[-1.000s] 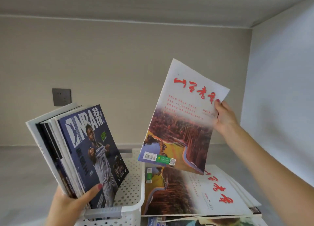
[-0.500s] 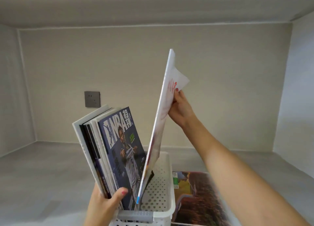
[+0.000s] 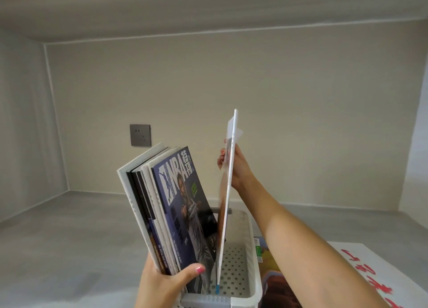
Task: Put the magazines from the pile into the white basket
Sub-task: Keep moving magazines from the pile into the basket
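Note:
A white perforated basket (image 3: 251,256) stands at the bottom centre. Inside it several magazines lean to the left, a blue NBA magazine (image 3: 185,205) facing me; my left hand (image 3: 162,284) grips this bundle at its lower edge. My right hand (image 3: 234,168) holds a thin magazine (image 3: 228,192) edge-on and upright by its upper part; its lower edge is down inside the basket, right of the bundle. The pile of magazines (image 3: 361,273) lies flat to the right of the basket, partly hidden by my right forearm.
All of this is inside a pale cabinet recess with a grey floor (image 3: 69,238). A dark wall socket (image 3: 140,135) sits on the back wall behind the bundle. Side walls close in at left and right.
My right hand has lowered the thin magazine further into the basket and stood it more upright. The left hand still holds the leaning bundle. The camera has moved closer.

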